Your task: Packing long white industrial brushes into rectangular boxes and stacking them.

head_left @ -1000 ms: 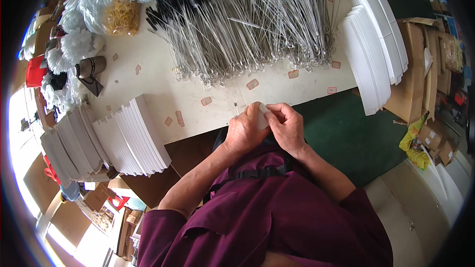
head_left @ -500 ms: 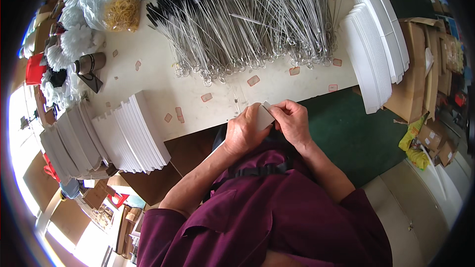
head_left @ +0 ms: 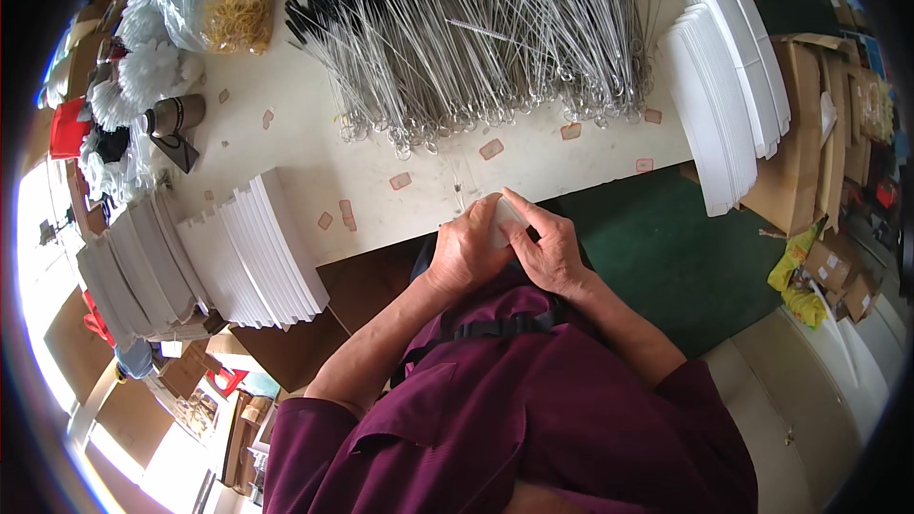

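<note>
A single view, from a fisheye camera worn on the person's head, looks steeply down over the maroon-clad chest and forearms. The hands, left hand (head_left: 464,252) and right hand (head_left: 550,249), sit near the middle of the picture, quite close below the lens. Beyond them the table (head_left: 305,157) stretches toward the upper edge (its straight edges bow near the rim). The green floor (head_left: 666,257) shows at right.

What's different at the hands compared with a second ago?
Little: both hands, left hand and right hand, keep hold of the small white card at the table edge, turning it slightly. The wire brushes and white stacks lie unchanged.
</note>
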A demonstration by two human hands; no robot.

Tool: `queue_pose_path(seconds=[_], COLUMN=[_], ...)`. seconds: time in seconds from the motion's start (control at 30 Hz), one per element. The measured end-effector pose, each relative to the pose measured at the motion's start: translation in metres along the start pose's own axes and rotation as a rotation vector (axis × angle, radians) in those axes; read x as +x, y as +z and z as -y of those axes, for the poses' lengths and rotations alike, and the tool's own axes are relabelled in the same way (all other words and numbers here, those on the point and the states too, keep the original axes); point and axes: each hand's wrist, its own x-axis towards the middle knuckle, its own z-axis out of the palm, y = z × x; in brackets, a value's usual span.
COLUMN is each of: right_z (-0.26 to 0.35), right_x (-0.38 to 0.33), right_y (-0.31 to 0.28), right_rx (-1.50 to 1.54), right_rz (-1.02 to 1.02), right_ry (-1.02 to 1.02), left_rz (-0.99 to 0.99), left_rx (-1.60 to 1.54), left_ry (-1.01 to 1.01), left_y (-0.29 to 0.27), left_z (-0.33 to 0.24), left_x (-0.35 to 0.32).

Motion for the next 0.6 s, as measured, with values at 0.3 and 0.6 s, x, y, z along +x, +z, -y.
queue_pose_path(seconds=[0.3,0.6], right_z=[-0.002,-0.028], right_x=[-0.006,0.004], right_y=[0.021,0.027], right_rx=[-0.083,0.255], right_rz=[0.059,-0.059], right_ry=[-0.090,0.078], left_rz=[0.018,0.272], left_rx=[-0.074,-0.138], left_ry=[-0.064,-0.297], left_y=[0.000,-0.041], left_z=[0.018,0.029], left_x=[-0.009,-0.022])
